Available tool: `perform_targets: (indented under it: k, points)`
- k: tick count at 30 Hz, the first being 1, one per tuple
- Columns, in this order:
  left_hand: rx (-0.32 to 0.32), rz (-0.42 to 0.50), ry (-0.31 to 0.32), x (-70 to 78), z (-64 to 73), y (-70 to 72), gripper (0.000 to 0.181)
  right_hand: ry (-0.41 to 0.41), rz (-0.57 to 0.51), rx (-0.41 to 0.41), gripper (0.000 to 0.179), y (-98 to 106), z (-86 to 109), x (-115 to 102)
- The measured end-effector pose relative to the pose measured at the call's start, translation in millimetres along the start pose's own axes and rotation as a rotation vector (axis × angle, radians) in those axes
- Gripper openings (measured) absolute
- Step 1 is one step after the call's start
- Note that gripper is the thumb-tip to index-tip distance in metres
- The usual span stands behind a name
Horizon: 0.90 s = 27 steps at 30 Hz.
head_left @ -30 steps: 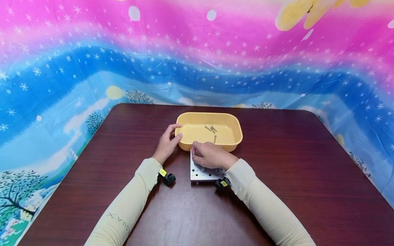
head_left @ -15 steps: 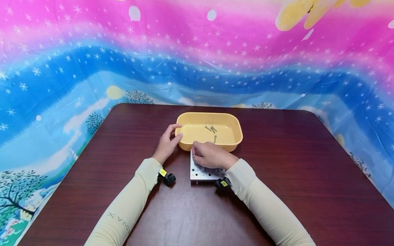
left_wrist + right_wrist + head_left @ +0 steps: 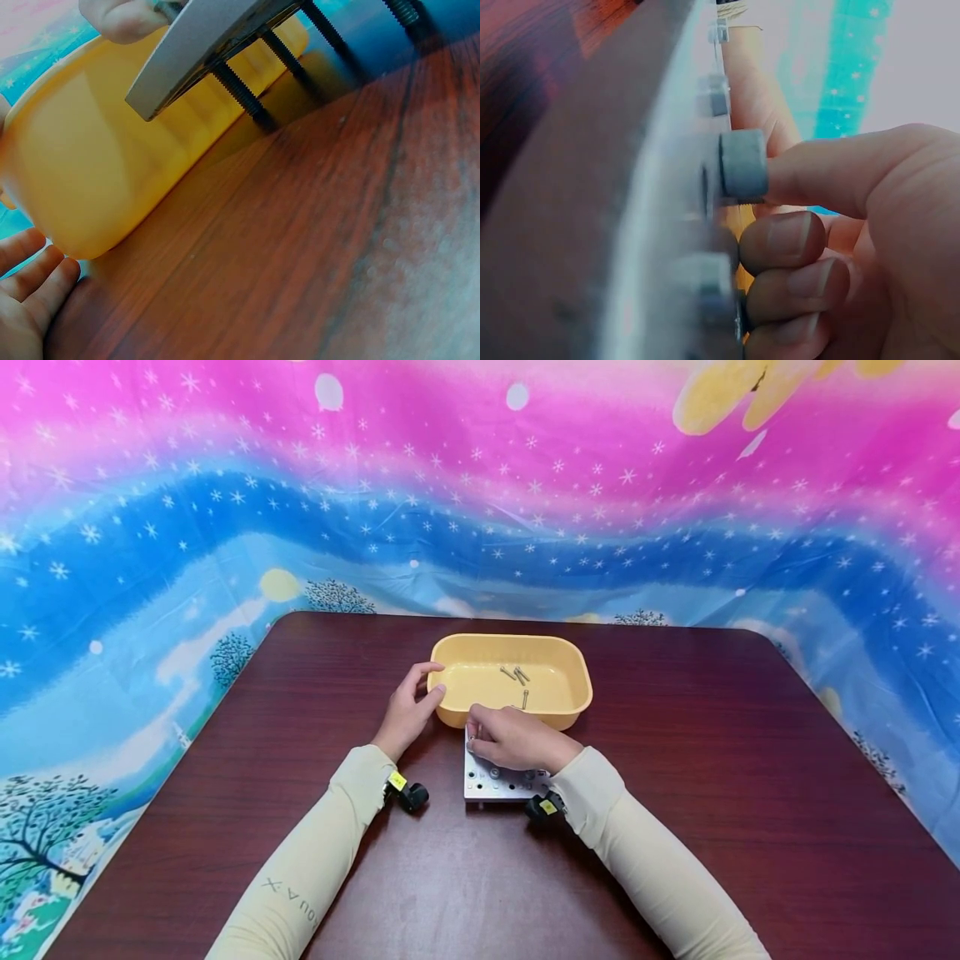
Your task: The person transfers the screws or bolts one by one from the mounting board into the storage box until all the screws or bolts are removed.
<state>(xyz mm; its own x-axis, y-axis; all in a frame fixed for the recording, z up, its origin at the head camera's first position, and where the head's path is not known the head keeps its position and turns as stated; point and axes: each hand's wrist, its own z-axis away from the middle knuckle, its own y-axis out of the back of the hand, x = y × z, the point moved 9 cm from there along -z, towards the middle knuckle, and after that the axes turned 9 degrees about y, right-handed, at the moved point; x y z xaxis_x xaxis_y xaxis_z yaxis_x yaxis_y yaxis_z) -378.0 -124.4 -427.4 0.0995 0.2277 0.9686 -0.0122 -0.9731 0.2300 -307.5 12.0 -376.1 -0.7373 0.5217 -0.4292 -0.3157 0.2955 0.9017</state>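
A silver metal plate (image 3: 498, 795) with holes stands near the front of a yellow plastic bin (image 3: 564, 721). Threaded bolt shanks (image 3: 241, 91) stick out below it in the left wrist view. My right hand (image 3: 517, 739) is over the plate's far left part, thumb and forefinger pinching a bolt (image 3: 744, 165) by its round head; the other fingers are curled. More bolt heads (image 3: 714, 96) stand along the plate. My left hand (image 3: 405, 710) rests at the bin's left end, thumb and forefinger at the rim, other fingers fairly straight against or near the outer wall.
Several loose bolts (image 3: 517, 675) lie inside the bin, one nearer its front wall. Bin and plate stand on a dark red-brown wooden table (image 3: 712, 760). A printed cloth (image 3: 480, 485) hangs behind its far edge. A small black camera is strapped at each wrist.
Hardly anything differs. My right fingertips shift very slightly at the bolt, while my left hand, the bin and the plate stay in place.
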Motion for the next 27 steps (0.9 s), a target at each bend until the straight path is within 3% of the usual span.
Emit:
perform_targets:
  k: [27]
  points:
    - [0.010, -0.004, 0.003, 0.5, 0.3, 0.4, 0.038, -0.026, -0.014, 0.011, 0.004, 1.1, 0.3, 0.9]
